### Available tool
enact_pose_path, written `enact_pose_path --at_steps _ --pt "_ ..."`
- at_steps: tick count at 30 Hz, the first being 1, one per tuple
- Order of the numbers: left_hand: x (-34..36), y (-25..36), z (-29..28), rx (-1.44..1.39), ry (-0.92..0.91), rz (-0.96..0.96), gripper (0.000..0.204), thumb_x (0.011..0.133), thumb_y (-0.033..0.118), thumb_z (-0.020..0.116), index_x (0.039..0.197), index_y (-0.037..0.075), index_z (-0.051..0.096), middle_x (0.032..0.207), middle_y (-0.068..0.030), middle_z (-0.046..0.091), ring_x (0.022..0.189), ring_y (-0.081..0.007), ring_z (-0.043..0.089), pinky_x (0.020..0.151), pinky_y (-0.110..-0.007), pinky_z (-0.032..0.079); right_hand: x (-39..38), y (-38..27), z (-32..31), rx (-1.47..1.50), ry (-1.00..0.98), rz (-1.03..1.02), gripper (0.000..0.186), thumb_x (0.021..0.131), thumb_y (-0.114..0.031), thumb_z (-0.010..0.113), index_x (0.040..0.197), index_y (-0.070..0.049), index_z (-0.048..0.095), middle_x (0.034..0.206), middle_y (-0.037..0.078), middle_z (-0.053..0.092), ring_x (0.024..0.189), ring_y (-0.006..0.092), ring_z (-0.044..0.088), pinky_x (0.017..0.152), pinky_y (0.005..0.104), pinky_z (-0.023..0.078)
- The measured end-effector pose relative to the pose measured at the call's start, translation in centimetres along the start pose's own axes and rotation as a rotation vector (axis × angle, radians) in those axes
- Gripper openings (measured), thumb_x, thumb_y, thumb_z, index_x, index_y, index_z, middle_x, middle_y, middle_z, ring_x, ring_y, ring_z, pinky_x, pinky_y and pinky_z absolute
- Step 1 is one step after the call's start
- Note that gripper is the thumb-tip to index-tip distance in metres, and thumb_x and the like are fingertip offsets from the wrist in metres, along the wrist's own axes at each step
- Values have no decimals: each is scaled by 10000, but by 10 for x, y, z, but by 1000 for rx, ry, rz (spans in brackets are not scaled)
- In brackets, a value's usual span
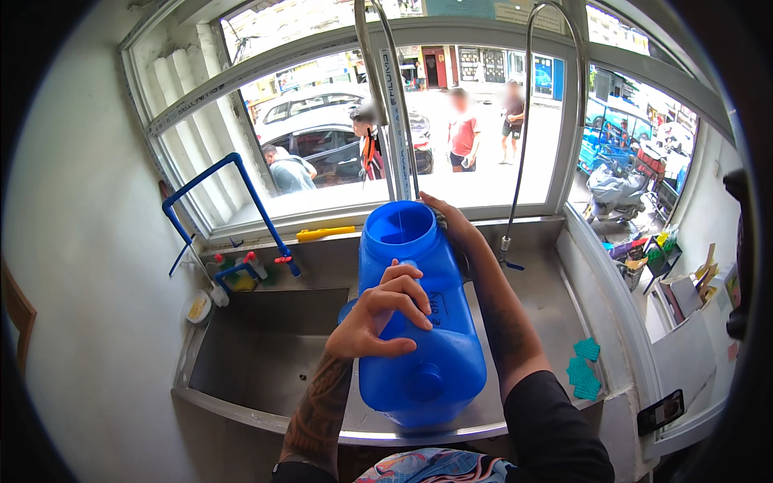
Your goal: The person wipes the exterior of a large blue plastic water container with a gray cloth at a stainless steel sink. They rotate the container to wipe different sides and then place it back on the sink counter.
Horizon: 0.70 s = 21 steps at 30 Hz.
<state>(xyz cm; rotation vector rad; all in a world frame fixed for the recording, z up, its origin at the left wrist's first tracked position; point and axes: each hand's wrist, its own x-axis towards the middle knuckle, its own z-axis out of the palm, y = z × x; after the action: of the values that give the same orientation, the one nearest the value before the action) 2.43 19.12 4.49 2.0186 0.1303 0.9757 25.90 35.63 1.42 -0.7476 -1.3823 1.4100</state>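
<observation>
A large blue plastic water jug (463, 354) stands upright on the steel counter, its wide round mouth uncovered. A thin line, perhaps a trickle of water, runs down inside the mouth. My left hand (382, 310) is over the jug's top beside its handle, with fingers bent and thumb apart, and I see nothing between them. Part of a round blue piece (348, 309) shows behind my left wrist. Beyond the mouth's right side, my right hand (451, 221) reaches toward the base of a tall metal spout (409, 153); most of its fingers are hidden.
A steel sink basin (266, 346) lies left, with blue pipes (262, 197) and bottles (254, 266) behind it. A second curved spout (527, 97) stands right. Teal pieces (584, 370) lie on the counter's right, near a phone (660, 411). People and cars are outside the window.
</observation>
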Motion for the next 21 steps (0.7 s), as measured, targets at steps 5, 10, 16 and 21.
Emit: enact_pose_path --at_steps 5,10,16,21 --pt "0 -1 2 -15 23 -20 287 625 294 836 865 142 795 1018 -40 676 1309 -273 414 1213 -490 70 13 45 -5 228 -54 163 584 1076 -465 399 1424 -14 528 1232 145 677 1032 213 696 912 321 562" --pt "0 3 2 5 41 29 230 725 274 794 897 120 798 1060 -42 686 1296 -274 432 1187 -495 146 -69 109 18 472 14 288 571 1074 -444 401 1435 -17 517 1230 148 678 1013 217 705 881 312 574" --pt "0 7 4 87 62 12 208 804 295 735 901 123 801 1062 -41 687 1275 -267 457 1214 -504 108 -198 123 56 563 246 379 557 1072 -419 402 1447 -20 504 1227 150 680 990 221 716 844 302 588" --pt "-2 9 6 65 92 8 229 821 327 726 897 123 797 1059 -43 685 1271 -263 464 1232 -506 69 -239 100 73 252 462 405 570 1067 -393 396 1504 -31 445 1353 192 610 1120 252 680 949 334 557"
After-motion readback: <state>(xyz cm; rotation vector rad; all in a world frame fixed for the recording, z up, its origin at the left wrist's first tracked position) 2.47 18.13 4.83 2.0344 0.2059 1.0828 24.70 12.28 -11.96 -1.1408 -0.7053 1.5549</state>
